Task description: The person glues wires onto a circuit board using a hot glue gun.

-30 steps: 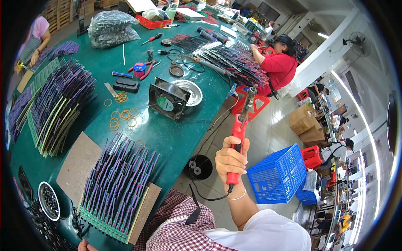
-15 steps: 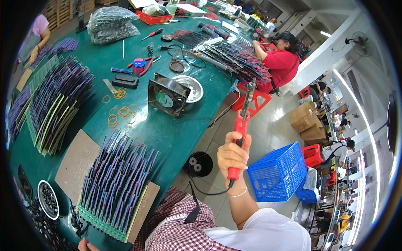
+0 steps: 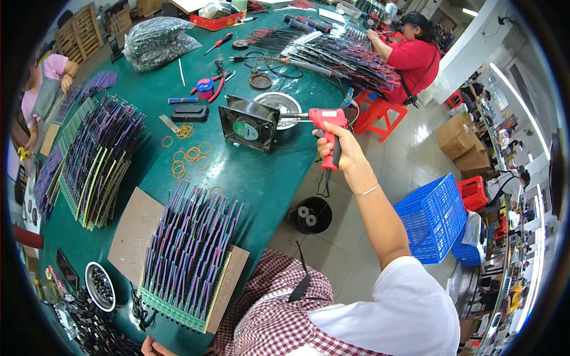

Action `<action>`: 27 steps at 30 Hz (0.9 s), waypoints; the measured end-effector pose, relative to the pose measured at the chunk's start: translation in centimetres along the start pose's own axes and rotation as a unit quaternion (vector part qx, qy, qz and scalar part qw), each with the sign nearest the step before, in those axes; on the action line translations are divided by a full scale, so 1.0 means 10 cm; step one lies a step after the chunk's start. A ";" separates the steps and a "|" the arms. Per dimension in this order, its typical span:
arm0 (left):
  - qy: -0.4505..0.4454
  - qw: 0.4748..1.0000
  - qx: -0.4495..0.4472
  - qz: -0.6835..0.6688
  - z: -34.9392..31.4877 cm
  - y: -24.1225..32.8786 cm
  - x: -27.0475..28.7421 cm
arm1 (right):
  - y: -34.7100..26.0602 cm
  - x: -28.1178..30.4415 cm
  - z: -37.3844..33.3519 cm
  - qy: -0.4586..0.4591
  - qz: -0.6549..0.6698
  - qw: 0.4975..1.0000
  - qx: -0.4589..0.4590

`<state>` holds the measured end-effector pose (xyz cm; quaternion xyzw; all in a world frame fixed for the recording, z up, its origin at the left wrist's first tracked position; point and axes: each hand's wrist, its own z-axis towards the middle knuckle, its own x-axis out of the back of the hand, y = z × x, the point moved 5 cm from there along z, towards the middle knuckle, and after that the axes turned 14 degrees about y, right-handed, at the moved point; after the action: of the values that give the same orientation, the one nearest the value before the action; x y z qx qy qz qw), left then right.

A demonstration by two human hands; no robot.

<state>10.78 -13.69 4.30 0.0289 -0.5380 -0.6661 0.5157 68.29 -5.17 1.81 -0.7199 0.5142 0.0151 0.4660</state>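
Observation:
My right hand (image 3: 339, 145) is wrapped round the handle of a red soldering gun (image 3: 328, 117) with black grip parts. The gun's metal barrel points left, over the rim of a silver metal dish (image 3: 289, 105) and close behind a black square fan (image 3: 249, 126). Its tip is hidden by the fan. At the bottom edge only part of my left hand (image 3: 155, 347) shows, just below green circuit boards (image 3: 172, 310) with rows of purple, black and red wires standing up from them. What its fingers do is cut off by the frame.
A second stack of wired boards (image 3: 101, 160) stands at left, near rubber bands (image 3: 191, 155). A white bowl of small dark parts (image 3: 100, 286) is at lower left. Beyond the table edge are a black bucket (image 3: 313, 215) and blue crate (image 3: 430, 216). A person in red (image 3: 409, 62) sits across.
My right hand has moved up and away with the soldering gun, which has swung from pointing upward to pointing left, its barrel now at the dish and fan. The view has shifted slightly.

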 end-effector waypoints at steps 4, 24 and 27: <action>-0.006 1.000 0.015 0.001 0.00 0.04 0.00 | -0.13 -0.02 -0.03 0.052 -0.073 0.994 0.060; -0.110 0.987 -0.119 -0.017 0.97 -0.43 -0.40 | -0.12 0.15 -0.53 0.107 -0.073 0.925 0.357; -0.180 0.967 -0.178 -0.001 0.89 -0.48 -0.58 | -0.04 0.06 -0.86 0.064 -0.062 0.915 0.393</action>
<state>5.04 -3.95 1.50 -0.1834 -0.4946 -0.7457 0.4070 64.98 -11.47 6.63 -0.5084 0.4614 -0.2635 0.6776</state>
